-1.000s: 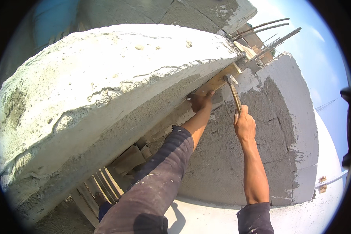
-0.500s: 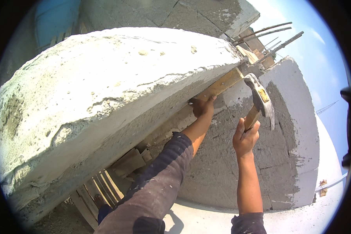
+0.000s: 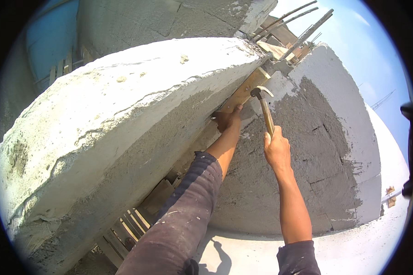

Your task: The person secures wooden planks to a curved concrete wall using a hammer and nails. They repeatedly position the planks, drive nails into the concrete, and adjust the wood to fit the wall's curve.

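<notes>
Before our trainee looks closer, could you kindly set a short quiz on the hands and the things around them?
1. Which of the hands holds the wooden-handled metal claw hammer? A) left only; B) right only; C) both.
2. True or false: the left hand touches the narrow tan wooden board.
3. Fill in: at the picture's upper right, thin brown poles jut toward the ____.

Key: 1. B, the right hand; 2. True; 3. sky.

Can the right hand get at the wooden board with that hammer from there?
Probably yes. The right hand holds the hammer by its handle, with the head close to the wooden board. The left hand is at the board's lower part, so the upper part looks free.
</notes>
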Demonstrator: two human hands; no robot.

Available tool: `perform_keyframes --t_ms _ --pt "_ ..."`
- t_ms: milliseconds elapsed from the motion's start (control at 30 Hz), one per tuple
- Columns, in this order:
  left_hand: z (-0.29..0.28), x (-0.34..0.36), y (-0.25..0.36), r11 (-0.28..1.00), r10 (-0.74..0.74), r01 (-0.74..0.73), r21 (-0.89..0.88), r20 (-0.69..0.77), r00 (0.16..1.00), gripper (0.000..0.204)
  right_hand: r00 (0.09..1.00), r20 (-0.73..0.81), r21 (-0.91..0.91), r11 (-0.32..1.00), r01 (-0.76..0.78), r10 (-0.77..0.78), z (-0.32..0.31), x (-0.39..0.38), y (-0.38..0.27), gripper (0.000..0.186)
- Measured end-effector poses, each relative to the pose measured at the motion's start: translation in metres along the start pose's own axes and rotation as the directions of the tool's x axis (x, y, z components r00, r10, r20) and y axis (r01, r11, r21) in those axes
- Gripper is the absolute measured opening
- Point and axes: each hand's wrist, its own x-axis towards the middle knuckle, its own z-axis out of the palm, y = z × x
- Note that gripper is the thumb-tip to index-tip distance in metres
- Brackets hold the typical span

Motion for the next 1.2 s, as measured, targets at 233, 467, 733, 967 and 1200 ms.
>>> perform_keyframes --t_ms 233,467,733,967,1200 --pt "0.021 0.025 -0.023 0.991 0.111 -0.111 0.075 0.009 0.994 0.127 0.698 0.535 0.648 0.299 -0.701 0.476 0.085 -0.29 0.078 0.031" --pt "-0.043 -0.065 -0.027 0.526 0.661 -0.764 0.374 0.386 0.644 0.078 0.189 0.728 0.132 0.135 -0.982 0.659 0.11 -0.579 0.058 0.042" --pt "-0.066 -0.11 0.228 -0.732 0.396 -0.621 0.28 0.917 -0.053 0.049 0.375 0.72 0.113 0.434 -0.894 0.584 0.13 -0.588 0.004 0.049" --pt "-0.049 -0.075 0.267 -0.853 0.112 -0.513 0.093 0.994 -0.005 0.06 0.97 -0.019 0.734 0.662 -0.151 0.242 0.123 -0.3 -0.049 0.038" --pt "-0.015 -0.074 0.252 -0.914 0.141 -0.377 0.15 0.989 0.053 0.061 0.965 -0.064 0.61 0.775 -0.163 0.253 0.138 -0.094 -0.07 0.033"
